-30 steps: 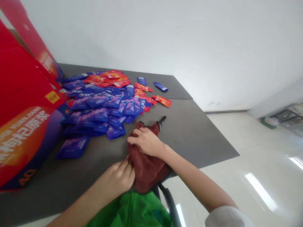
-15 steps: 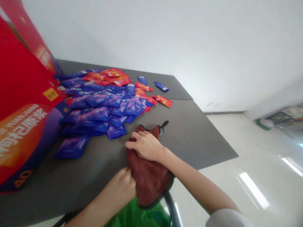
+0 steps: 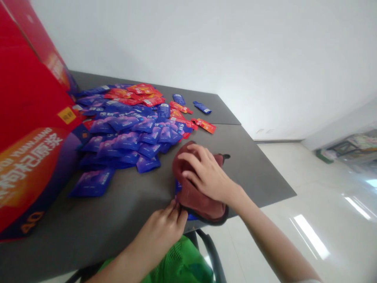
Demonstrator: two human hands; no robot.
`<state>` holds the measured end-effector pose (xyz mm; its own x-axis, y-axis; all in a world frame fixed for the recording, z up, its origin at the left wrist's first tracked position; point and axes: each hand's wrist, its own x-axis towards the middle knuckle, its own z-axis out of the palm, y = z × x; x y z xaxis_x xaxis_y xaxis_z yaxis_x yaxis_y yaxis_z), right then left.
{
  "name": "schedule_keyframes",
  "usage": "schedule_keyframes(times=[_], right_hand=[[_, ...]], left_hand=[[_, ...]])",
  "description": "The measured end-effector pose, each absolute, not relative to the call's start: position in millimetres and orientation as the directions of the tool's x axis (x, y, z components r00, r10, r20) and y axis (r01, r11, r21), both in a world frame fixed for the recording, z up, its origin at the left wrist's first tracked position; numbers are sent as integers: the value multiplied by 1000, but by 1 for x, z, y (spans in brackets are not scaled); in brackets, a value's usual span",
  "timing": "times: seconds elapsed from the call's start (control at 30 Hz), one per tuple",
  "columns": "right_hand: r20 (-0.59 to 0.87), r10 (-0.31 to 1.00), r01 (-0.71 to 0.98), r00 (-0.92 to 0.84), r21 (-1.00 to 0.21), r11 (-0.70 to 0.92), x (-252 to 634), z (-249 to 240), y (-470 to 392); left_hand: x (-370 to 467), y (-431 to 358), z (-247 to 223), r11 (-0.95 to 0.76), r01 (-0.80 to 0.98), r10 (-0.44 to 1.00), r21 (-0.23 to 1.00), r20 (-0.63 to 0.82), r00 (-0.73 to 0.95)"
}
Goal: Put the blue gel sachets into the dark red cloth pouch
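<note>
A dark red cloth (image 3: 194, 196) with a black rim lies on the dark grey table (image 3: 123, 204) near its front edge. My right hand (image 3: 206, 173) rests flat on top of the cloth with fingers spread. My left hand (image 3: 160, 230) pinches the cloth's near left edge, where a bit of a blue packet (image 3: 177, 188) shows from under the cloth. Behind the cloth spreads a heap of several blue and red sachets (image 3: 129, 125).
A large red and purple carton (image 3: 29, 129) stands at the table's left side. A green mesh fabric (image 3: 182, 263) and a black chair arm (image 3: 212, 255) sit below the table's front edge. Shiny floor lies to the right.
The cloth has come up fully onto the table and shifted right. My right hand moved right and forward on it; my left hand followed, still at the cloth's near edge.
</note>
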<state>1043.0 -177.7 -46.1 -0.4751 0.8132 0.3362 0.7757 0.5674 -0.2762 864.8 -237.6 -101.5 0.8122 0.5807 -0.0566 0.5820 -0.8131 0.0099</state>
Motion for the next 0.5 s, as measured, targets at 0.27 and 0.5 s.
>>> schedule_keyframes(times=[0.27,0.5], right_hand=[[115,789,740,-603,-289,607,1032,-90,-217],[139,821,815,-554,-111,569,1039,-101,-132]], left_hand=[[860,-243,-116,-831,545,526,-107,166,834],[860,-243,-121,-819,521,424,-239,359,832]])
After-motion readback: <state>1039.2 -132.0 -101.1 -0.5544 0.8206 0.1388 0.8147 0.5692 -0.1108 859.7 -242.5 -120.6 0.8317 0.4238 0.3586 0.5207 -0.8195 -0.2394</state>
